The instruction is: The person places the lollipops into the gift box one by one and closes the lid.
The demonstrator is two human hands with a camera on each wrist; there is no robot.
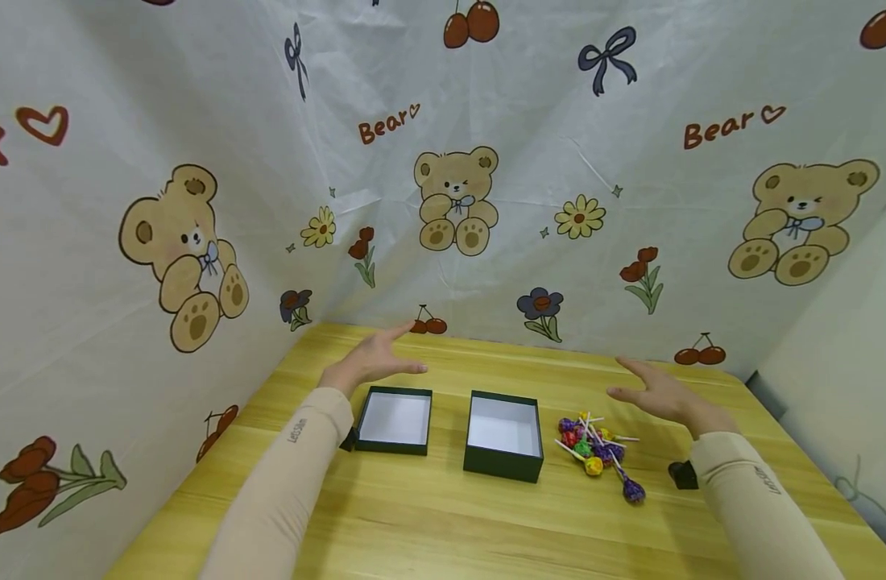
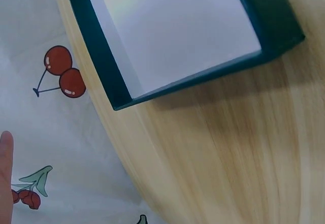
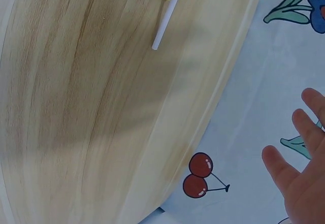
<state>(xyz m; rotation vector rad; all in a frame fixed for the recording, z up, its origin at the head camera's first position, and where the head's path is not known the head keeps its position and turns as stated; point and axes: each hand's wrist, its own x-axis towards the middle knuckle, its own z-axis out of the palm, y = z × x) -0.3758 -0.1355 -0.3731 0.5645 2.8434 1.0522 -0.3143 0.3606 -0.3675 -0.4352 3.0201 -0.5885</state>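
My left hand (image 1: 374, 359) hovers above the far edge of a shallow dark green box lid (image 1: 394, 420) with a white inside, its fingers extended and holding nothing. To the right of the lid stands a deeper dark green box (image 1: 504, 466), open at the top, its white floor bare. My right hand (image 1: 664, 393) is in the air above and right of a pile of wrapped lollipops (image 1: 586, 445), thumb and fingers apart. One purple lollipop (image 1: 633, 490) lies at the near side of the pile. In the right wrist view a white lollipop stick (image 3: 161, 30) shows at the top.
Everything lies on a wooden table (image 1: 443, 524). A pale cloth (image 1: 385, 72) printed with bears and flowers hangs behind it and along the left side. A cable (image 1: 867, 499) runs beyond the table's right edge.
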